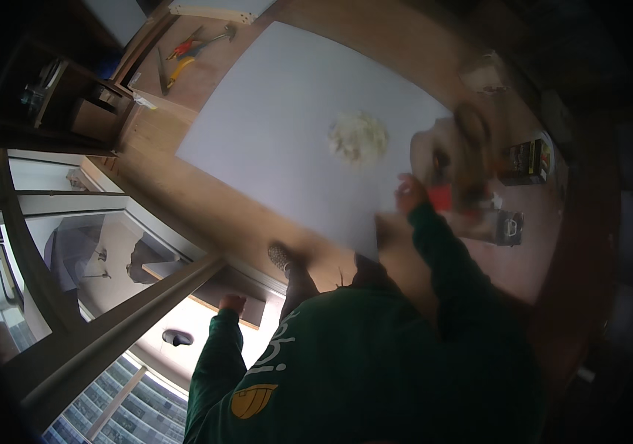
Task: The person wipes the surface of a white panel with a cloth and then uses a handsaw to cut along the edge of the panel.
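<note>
Workpiece location: the pale pile [358,139] lay on the white surface [272,111], toward its right side and apart from both hands. Blur hid what the pile was made of.

Hand state: the right hand [409,194] was at the right edge of the white surface, just beside a red item [440,197]. Its fingers looked partly bent, but blur made it impossible to tell whether they gripped anything. The left hand [233,303] was low at the person's left side, well apart from the pile; its fingers appeared curled, and whether it was closed on something could not be told.

Hazards, as judged: a low sweep of the right forearm could have scattered the pile, since the heap looked loose and no rim was visible around it. A reach across the crowded right side could have knocked over the clear container [507,227] or the dark box [527,161], because they stood close together. The foot [279,255] near the white surface could have bumped its edge if the person had stepped forward.

Markings: the dark box carried a printed face with a green and yellow patch, its print too small to read. The green top [405,362] bore white lettering and a yellow emblem [254,401] across the front. No label could be made out on the clear container
</note>
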A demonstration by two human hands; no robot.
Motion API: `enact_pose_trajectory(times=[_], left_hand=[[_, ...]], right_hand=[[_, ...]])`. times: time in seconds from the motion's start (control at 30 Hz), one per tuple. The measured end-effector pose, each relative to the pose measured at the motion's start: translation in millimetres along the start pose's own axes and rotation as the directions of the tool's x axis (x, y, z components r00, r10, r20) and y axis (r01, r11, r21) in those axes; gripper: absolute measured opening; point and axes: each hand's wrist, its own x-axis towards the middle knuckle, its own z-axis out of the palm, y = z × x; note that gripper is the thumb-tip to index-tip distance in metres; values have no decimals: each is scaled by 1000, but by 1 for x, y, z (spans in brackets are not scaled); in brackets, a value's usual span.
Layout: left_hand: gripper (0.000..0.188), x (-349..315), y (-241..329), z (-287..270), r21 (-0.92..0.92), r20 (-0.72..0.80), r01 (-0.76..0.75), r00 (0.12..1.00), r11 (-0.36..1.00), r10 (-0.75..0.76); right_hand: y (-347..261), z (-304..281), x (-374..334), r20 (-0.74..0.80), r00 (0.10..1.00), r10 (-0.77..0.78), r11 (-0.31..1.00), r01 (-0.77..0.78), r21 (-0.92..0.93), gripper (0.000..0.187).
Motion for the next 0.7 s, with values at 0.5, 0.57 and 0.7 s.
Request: enact_pose_trajectory(times=[0.5, 0.57, 0.7], left_hand=[[32, 111, -83, -326, -563, -698, -253, 656, 787, -288], [30, 98, -56, -348, -522, -662, -244, 720, 817, -208], [30, 62, -73, -355, -617, -559, -200, 792, 761, -246]], right_hand=[[-58, 107, 67, -299, 946, -124, 984, 156, 84, 33], [-66, 118, 110, -400, 884, -242, 938, 108, -330, 39], [-82, 156, 143, -192, 972, -133, 845, 10, -535, 50]])
